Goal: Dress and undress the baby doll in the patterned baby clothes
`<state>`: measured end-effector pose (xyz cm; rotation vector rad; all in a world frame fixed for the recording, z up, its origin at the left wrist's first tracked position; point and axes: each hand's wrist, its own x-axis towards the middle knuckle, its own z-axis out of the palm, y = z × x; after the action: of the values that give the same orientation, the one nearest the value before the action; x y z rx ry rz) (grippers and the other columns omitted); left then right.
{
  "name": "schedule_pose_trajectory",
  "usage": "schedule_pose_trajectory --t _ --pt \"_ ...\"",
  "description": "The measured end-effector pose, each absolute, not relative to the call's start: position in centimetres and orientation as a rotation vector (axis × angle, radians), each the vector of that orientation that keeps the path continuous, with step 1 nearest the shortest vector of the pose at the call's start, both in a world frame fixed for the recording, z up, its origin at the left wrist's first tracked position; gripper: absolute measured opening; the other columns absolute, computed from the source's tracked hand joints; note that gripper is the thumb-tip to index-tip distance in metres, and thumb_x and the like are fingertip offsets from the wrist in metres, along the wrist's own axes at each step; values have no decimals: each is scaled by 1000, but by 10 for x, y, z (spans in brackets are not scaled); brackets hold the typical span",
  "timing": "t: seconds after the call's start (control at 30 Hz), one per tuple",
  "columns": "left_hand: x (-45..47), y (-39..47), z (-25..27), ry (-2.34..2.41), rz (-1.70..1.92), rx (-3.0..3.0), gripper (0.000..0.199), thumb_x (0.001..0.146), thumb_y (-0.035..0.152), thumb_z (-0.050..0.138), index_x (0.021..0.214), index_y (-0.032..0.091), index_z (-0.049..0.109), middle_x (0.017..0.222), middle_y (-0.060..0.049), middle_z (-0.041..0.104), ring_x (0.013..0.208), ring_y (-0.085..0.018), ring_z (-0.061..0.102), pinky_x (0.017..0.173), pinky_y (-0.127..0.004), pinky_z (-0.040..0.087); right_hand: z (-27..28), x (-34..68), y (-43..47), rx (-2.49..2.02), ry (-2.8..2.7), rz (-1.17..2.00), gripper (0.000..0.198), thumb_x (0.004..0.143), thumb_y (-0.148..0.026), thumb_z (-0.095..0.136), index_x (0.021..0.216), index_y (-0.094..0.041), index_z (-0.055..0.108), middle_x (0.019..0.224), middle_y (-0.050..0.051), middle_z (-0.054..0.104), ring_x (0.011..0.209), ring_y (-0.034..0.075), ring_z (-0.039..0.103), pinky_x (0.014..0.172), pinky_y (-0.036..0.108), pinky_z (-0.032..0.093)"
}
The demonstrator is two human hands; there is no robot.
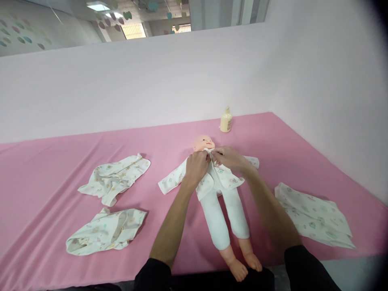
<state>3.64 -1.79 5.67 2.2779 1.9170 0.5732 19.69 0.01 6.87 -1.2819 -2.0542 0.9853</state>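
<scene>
A baby doll (203, 142) lies on its back on a pink-covered table. It wears a white printed jacket (224, 178) and plain white leggings (214, 218); its feet are bare. At the neck, my left hand (197, 165) is closed on one front edge of the jacket. My right hand (228, 157) pinches the other front edge close beside it. Below the hands the jacket fronts hang apart over the belly. The fastening between my fingertips is too small to make out. Both jacket sleeves stretch out to the sides.
Two crumpled printed baby garments, an upper one (117, 177) and a lower one (104, 232), lie at the left. A folded printed garment (315, 216) rests at the right. Behind the doll's head stands a cream pump bottle (226, 121). White walls border the pink sheet (169, 139).
</scene>
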Motion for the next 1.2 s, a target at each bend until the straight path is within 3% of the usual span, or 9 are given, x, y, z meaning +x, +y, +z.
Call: schedule_pose_trajectory --t 0.17,0.3,0.47,0.67,0.73,0.87,1.2 --pt "35 -14 51 1840 746 2234 27 88 18 41 63 18 33 63 -2 52 55 -14 34 59 -31 18 53 200 17 -1175 -1793 1253 16 84 -25 57 72 -16 63 74 3 64 67 13 58 64 25 47" --pt "32 -10 48 1765 857 2189 27 87 18 43 61 18 33 59 0 47 55 -13 31 59 -30 20 41 197 25 -1103 -1678 1323 19 83 -36 68 86 -16 68 73 2 62 64 12 55 62 25 47" --pt "27 -7 47 1646 971 1969 24 85 20 48 61 17 47 60 1 51 58 -12 43 60 -27 28 38 193 25 -1032 -1621 1368 34 80 -47 74 91 -16 67 69 0 58 62 10 53 57 24 43" --pt "17 -5 50 1326 982 1502 16 82 25 53 74 15 63 72 -3 64 66 -13 58 64 -25 46 37 187 23 -978 -1600 1407 43 75 -54 77 91 -15 65 69 -1 55 60 9 48 54 23 39" --pt "14 -4 53 1268 1000 1420 18 82 23 52 77 13 66 75 -5 66 71 -14 61 70 -27 50 36 184 22 -955 -1620 1377 43 77 -55 74 91 -16 64 68 -2 53 59 8 45 52 22 36" --pt "12 -2 55 1239 1014 1324 18 81 21 53 74 12 66 71 -5 65 67 -13 61 68 -27 50 33 178 19 -988 -1713 1186 38 85 -54 65 91 -17 64 65 -4 50 56 8 41 50 22 31" --pt "12 -1 52 1237 991 1269 20 87 21 53 74 10 63 70 -5 62 64 -12 59 68 -27 50 27 175 21 -1059 -1806 990 28 87 -43 59 95 -17 65 63 -5 50 56 9 42 54 23 33"
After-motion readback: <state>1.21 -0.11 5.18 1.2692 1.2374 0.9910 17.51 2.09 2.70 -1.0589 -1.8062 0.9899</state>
